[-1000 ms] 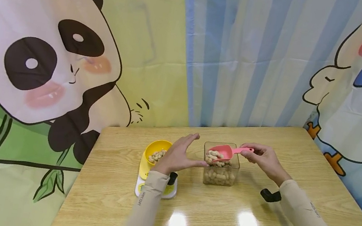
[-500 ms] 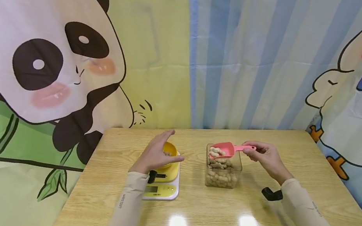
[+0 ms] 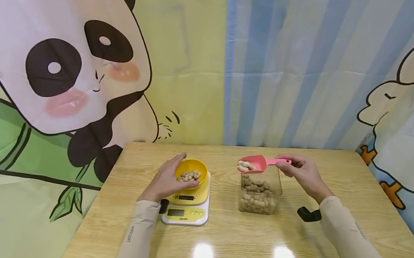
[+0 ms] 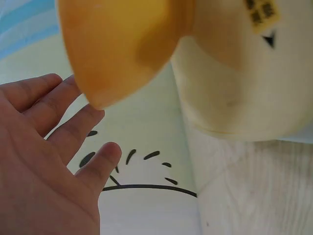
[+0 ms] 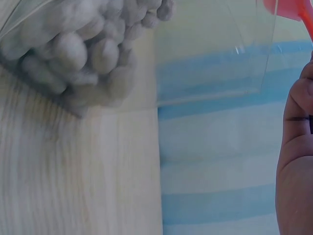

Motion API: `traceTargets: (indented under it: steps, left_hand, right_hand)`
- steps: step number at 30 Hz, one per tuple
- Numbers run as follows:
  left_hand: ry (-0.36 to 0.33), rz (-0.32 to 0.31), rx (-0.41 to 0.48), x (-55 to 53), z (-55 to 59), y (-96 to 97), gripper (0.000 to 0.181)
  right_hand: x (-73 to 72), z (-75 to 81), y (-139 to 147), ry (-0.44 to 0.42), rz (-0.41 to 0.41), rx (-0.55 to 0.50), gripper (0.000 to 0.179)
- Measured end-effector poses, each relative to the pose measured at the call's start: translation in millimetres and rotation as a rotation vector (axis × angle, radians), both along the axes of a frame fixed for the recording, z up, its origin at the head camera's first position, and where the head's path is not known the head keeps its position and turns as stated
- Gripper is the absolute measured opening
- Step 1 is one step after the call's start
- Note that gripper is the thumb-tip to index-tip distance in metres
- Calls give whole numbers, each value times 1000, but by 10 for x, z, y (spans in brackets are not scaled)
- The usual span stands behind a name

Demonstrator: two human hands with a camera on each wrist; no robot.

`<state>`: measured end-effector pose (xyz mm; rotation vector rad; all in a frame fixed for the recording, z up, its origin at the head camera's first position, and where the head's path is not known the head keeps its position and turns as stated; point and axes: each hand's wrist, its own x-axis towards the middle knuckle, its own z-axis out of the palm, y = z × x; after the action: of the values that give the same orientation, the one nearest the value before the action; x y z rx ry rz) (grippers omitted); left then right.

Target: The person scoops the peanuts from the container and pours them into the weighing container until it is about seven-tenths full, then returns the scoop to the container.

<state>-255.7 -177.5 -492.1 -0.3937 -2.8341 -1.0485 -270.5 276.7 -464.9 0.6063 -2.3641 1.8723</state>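
Note:
My right hand (image 3: 305, 176) pinches the handle of a pink scoop (image 3: 260, 163) carrying a few peanuts (image 3: 245, 166). The scoop is over the back left rim of a clear square container (image 3: 280, 186), which is partly filled with peanuts in their shells. On the left, my left hand (image 3: 167, 180) is at the side of a yellow bowl (image 3: 201, 167), fingers spread and thumb in front of it. The bowl holds peanuts and sits on a yellow and white kitchen scale (image 3: 199, 216). In the left wrist view, straight fingertips (image 4: 98, 115) are right at the bowl's wall.
The wooden table (image 3: 237, 246) runs back to a hanging cloth with a panda (image 3: 58, 69) and a duck (image 3: 413, 134) printed on it. Black camera mounts (image 3: 308, 214) stick out near both wrists.
My left hand has moved left, from beside the container to the bowl. The scoop with its peanuts has risen out of the container and shifted slightly left of it.

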Motion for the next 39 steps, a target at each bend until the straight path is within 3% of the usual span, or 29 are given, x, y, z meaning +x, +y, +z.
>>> traceTargets:
  steps: [9,17,25,34,39]
  left_hand:
    - [-8,-17,19,18,-90,28,113]
    - [-14,0,12,9,-91,20,113]
    - [-32,14,45,-17,-71,-14,114]
    - [-46,26,51,15,-117,-27,114]
    - [-49,32,50,29,-136,-42,113]
  right_hand:
    - [-136,108,-256,-19,21,-41,27]
    - [-252,226,-582,-18,55,-68,27]
    - [-325,354,-918,3,144,-54,27]
    - [-324,304,-1248,-6,127,86,27]
    - [-273,325,-1384,66,117,231,24]
